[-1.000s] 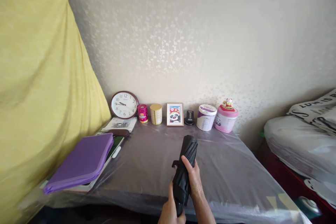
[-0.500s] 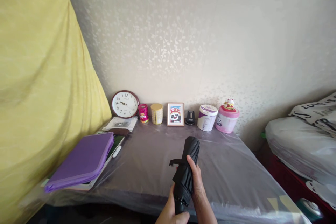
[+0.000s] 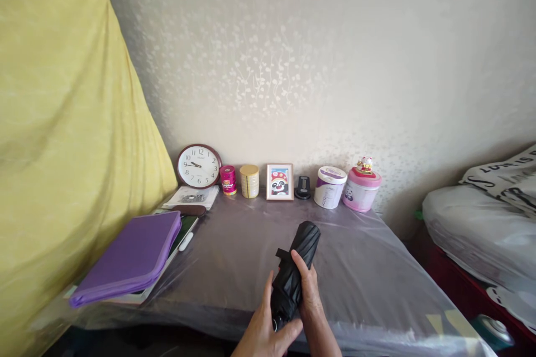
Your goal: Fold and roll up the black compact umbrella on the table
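A folded black umbrella (image 3: 309, 237) is held over the near part of the table, tilted with its far end up and to the right. My right hand (image 3: 310, 290) wraps around its middle from the right, thumb lying along the top of the fabric. At the lower end my left hand (image 3: 268, 326) cups the umbrella from the left, its index finger pointing up the side and its thumb across the near end. The handle is mostly hidden by that hand. A short black strap (image 3: 282, 254) sticks out on the umbrella's left side.
A purple folder (image 3: 129, 256) lies on the table's left, by a yellow curtain (image 3: 62, 122). Along the wall stand a clock (image 3: 199, 166), a pink can (image 3: 228, 181), a yellow-lidded tin (image 3: 249, 182), a framed panda picture (image 3: 280, 182) and two tubs, white-purple (image 3: 330, 188) and pink (image 3: 362, 191).
The umbrella has rolled in my hands and its fabric looks more tightly twisted. My left hand has moved slightly left, fingers more extended. The strap now sits closer to the umbrella.
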{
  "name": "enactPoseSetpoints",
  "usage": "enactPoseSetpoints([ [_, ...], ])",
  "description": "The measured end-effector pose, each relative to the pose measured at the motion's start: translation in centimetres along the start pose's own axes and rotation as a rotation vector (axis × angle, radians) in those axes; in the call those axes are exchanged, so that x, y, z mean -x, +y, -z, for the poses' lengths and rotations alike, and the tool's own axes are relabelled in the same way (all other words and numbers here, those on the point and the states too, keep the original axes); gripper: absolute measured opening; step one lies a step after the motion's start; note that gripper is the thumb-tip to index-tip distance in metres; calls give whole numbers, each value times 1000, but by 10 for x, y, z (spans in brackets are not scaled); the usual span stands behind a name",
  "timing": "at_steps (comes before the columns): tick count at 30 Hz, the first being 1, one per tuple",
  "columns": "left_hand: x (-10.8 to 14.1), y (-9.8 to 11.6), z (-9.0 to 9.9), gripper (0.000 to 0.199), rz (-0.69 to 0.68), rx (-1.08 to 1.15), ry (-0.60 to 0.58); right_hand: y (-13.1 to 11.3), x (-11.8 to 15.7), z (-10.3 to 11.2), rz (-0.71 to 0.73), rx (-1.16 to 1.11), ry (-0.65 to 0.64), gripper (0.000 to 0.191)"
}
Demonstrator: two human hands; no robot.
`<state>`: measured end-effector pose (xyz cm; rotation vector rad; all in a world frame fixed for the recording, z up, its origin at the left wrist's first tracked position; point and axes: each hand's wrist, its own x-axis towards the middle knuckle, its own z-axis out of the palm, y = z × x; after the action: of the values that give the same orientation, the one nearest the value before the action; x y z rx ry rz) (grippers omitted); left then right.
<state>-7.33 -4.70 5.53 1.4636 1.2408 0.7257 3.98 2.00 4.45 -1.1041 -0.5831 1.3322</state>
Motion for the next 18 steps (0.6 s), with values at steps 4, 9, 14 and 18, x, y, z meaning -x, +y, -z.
enactPoseSetpoints([
  [4,-6,10,0,82,118,49,46,0,-3,-1,48,58,0,51],
  [9,-20,-10,2,77,-194,-296,250,-4,-15,5,170,321,84,51],
  [14,-27,-24,10,81,-114,-593,248,2,-26,15,343,594,248,71],
  [18,-30,-27,8,74,-46,-781,221,14,-30,20,510,764,175,64],
])
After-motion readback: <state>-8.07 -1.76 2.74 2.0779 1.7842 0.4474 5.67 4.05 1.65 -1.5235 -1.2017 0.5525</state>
